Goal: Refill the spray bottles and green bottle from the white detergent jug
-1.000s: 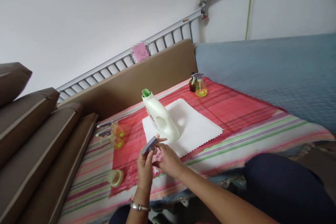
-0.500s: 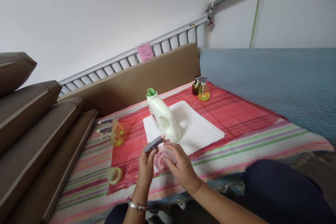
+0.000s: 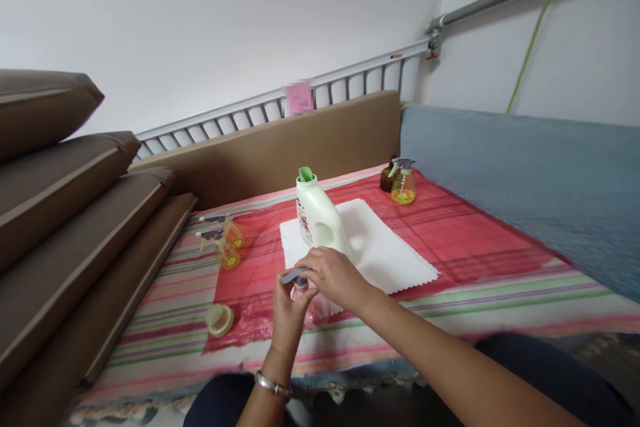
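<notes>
A pink spray bottle (image 3: 318,313) with a grey trigger head (image 3: 295,275) is in my hands, low in the middle. My left hand (image 3: 289,310) is closed around the bottle's neck, just under the head. From the right, my right hand (image 3: 333,273) has its fingers closed over the front of the trigger head and hides the nozzle. Behind them stands a pale green detergent jug (image 3: 315,207) with a green pouring spout at its open mouth, on a white cloth (image 3: 370,233) with a zigzag edge. A pale green cap (image 3: 219,320) rests left of my hands.
Two yellow-tinted spray bottles (image 3: 227,250) stand at the left. A clear spray bottle with yellow liquid (image 3: 404,190) and a dark brown bottle (image 3: 387,179) are at the back right. Stacked brown cushions (image 3: 70,233) rise at the left; a blue-covered backrest (image 3: 500,173) borders the right.
My right hand has come up from beside the bottle and closed over the trigger head's nozzle end. The head is less steeply tilted now. The camera view has shifted slightly left.
</notes>
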Motion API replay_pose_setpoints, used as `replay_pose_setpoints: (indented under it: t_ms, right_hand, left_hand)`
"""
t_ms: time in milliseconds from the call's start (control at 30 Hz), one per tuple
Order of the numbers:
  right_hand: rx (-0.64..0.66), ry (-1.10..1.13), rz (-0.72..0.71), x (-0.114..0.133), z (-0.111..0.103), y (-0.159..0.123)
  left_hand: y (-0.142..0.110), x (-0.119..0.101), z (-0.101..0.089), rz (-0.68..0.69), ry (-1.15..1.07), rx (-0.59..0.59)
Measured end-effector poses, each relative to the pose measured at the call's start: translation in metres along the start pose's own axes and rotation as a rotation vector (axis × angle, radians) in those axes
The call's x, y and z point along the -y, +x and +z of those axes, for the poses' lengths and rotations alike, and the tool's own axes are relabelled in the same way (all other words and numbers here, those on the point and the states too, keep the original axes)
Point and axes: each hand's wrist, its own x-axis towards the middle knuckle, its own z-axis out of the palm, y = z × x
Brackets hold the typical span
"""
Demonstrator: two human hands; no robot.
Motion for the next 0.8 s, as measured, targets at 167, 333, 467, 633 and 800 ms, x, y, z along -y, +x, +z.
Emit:
replay_pose_setpoints:
  t_ms: [167,333,467,633,800]
  right_hand:
    - [0.033,-0.043,0.019,0.007,-0.001,0.002]
    - [0.057,-0.08,0.041,0.011,-0.004,0.002]
    - [0.067,-0.086,0.054,0.011,-0.006,0.001]
    - [0.083,-0.118,0.067,0.012,-0.004,0.002]
    - [0.103,-0.136,0.077,0.014,-0.006,0.005]
  left_hand:
    - [0.0,0.004,0.005,-0.042,-0.005,-0.074]
    - [-0.001,0.012,-0.001,-0.056,-0.057,0.013]
    - [-0.002,0.014,-0.005,-0.048,-0.065,0.056]
    - [0.002,0.016,-0.006,-0.045,-0.095,0.043]
    - [0.007,0.014,-0.015,-0.084,-0.138,0.206]
